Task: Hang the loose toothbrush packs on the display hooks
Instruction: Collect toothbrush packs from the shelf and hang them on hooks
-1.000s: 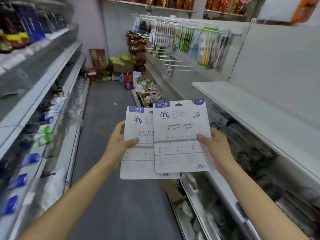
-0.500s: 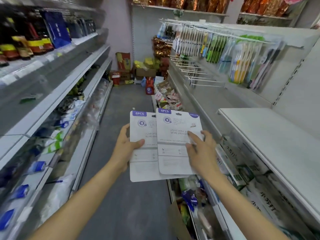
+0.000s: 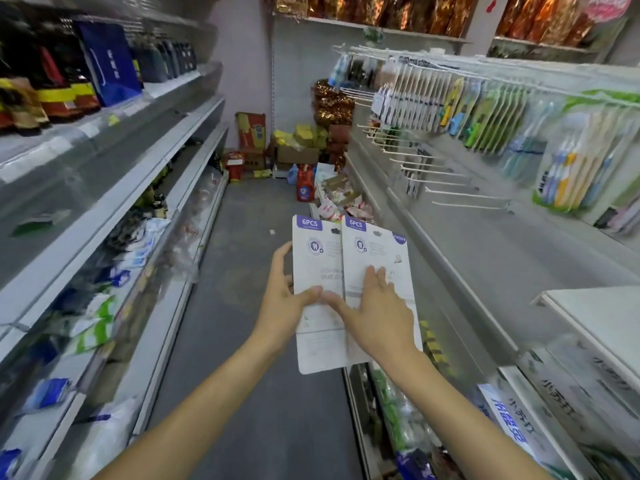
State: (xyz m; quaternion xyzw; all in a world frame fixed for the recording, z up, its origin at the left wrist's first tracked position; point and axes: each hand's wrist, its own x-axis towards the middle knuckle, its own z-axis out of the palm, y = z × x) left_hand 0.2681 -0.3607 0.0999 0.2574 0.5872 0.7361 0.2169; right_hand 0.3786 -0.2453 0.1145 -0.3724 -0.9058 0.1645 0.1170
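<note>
Both my forearms are bare all the way to the bottom edge of the view, with no sleeve or cuff on either. My left hand (image 3: 282, 303) wears nothing: no glove, ring, watch or band at the wrist. My right hand (image 3: 375, 311) is just as plain, with 0 jewellery on the fingers that show. My nails are short and unpainted where I can make them out.
</note>
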